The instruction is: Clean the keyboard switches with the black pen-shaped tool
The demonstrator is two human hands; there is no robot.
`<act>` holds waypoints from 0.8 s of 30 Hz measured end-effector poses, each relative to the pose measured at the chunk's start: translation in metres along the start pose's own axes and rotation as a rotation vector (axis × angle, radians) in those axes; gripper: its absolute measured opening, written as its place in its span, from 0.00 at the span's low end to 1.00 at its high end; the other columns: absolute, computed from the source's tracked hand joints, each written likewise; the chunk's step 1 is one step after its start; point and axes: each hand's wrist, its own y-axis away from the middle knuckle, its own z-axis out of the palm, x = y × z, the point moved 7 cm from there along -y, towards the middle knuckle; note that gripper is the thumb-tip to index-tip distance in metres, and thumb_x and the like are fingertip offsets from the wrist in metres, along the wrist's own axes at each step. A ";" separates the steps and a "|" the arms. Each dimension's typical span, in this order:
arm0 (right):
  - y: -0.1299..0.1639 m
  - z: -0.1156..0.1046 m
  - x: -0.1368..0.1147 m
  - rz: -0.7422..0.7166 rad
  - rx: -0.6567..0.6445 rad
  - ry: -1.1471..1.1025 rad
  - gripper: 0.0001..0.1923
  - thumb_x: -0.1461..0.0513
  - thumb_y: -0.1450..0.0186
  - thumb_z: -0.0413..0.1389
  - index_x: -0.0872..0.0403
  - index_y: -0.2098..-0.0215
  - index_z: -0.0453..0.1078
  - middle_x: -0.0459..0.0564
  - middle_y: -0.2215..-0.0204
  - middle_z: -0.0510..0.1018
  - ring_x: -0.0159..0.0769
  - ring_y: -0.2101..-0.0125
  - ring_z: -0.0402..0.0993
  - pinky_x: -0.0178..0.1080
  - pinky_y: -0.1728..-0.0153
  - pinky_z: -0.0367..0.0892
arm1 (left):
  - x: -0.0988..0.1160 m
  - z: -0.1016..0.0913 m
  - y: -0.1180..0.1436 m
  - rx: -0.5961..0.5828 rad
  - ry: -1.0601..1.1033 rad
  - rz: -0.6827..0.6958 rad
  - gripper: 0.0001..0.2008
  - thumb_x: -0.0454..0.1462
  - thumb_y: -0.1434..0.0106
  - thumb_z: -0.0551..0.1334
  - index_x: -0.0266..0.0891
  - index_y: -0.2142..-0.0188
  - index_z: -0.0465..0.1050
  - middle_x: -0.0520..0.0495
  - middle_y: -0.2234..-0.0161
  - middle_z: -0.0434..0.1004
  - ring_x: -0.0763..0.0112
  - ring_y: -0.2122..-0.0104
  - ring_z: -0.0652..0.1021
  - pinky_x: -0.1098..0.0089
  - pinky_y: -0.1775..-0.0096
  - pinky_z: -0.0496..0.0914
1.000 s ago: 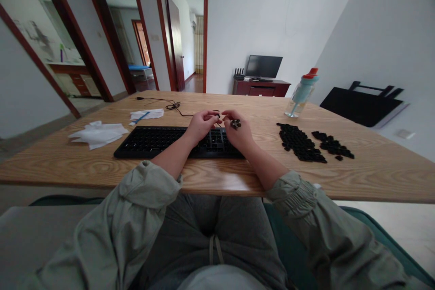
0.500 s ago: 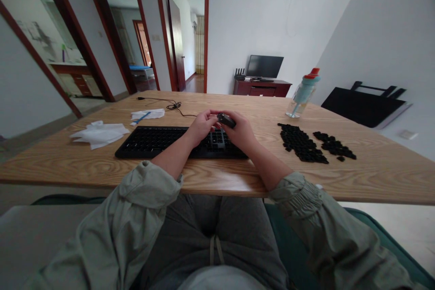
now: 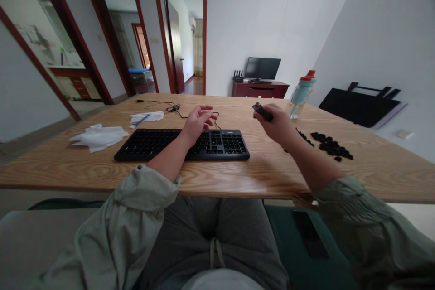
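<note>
A black keyboard lies along the near part of the wooden table. Its sockets or keys show as dark squares; I cannot tell which of them bear caps. Over its middle rear edge hovers my left hand, fingers spread and holding nothing. To the right of the keyboard, raised above the table, my right hand is closed around a small dark handheld tool whose tip points left. Loose black keycaps lie in a heap on the right, and a second heap is mostly hidden behind my right hand and forearm.
White tissues and a blue-handled brush-like stick lie at left. The keyboard's cable is bundled behind it. A water bottle stands at the back right. A dark phone rests on the green seat below the table edge.
My right hand has moved right, away from my left hand, carrying the dark tool off the keyboard. My left hand stays over the keyboard with its fingers now apart.
</note>
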 end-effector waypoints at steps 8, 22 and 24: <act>0.061 -0.124 0.084 0.309 -0.045 0.379 0.15 0.51 0.39 0.58 0.52 0.61 0.74 0.52 0.73 0.77 0.38 0.74 0.70 0.38 0.72 0.60 | -0.004 0.006 -0.002 -0.043 -0.176 0.035 0.09 0.36 0.40 0.60 0.35 0.60 0.69 0.51 0.74 0.74 0.79 0.79 0.70 0.76 0.75 0.63; 0.206 -0.180 0.242 0.926 -0.375 0.473 0.15 0.49 0.45 0.59 0.48 0.64 0.71 0.61 0.73 0.77 0.45 0.76 0.70 0.46 0.70 0.61 | -0.011 0.000 -0.003 -0.029 -0.291 0.040 0.11 0.37 0.43 0.61 0.36 0.60 0.68 0.52 0.74 0.72 0.78 0.79 0.69 0.74 0.74 0.65; 0.202 -0.171 0.241 0.876 -0.406 0.477 0.16 0.50 0.43 0.57 0.48 0.60 0.72 0.61 0.71 0.77 0.45 0.74 0.72 0.46 0.69 0.62 | -0.011 0.000 -0.003 -0.030 -0.306 0.041 0.11 0.37 0.43 0.61 0.35 0.60 0.68 0.52 0.74 0.72 0.77 0.79 0.68 0.74 0.74 0.65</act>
